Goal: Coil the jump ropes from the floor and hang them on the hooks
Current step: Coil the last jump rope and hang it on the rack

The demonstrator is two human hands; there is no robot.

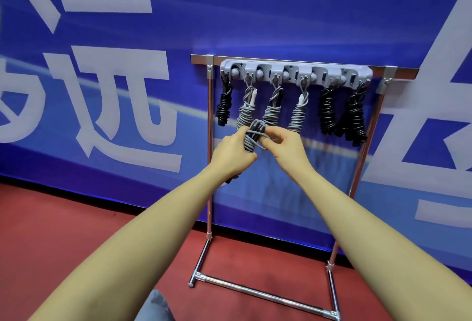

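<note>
Grey cord wound into a tight bundle — that is the rope [251,139] held up in front of the rack [210,142], just below the hanging coils. Its turns run close together around a dark handle that pokes out at the top, and a loose loop of cord crosses toward the right. The left hand [233,149] grips the bundle, fingers curled around its left side; a dark handle end shows below the wrist. The right hand [283,142] pinches the loose cord between thumb and bent fingers. Behind, a grey hook bar [296,72] carries six coiled ropes: three black ones [328,110] — one at the far left, two at the right — and three grey ones [297,114] between them. The rack stands on a red floor [76,218] against a blue banner [255,14].
</note>
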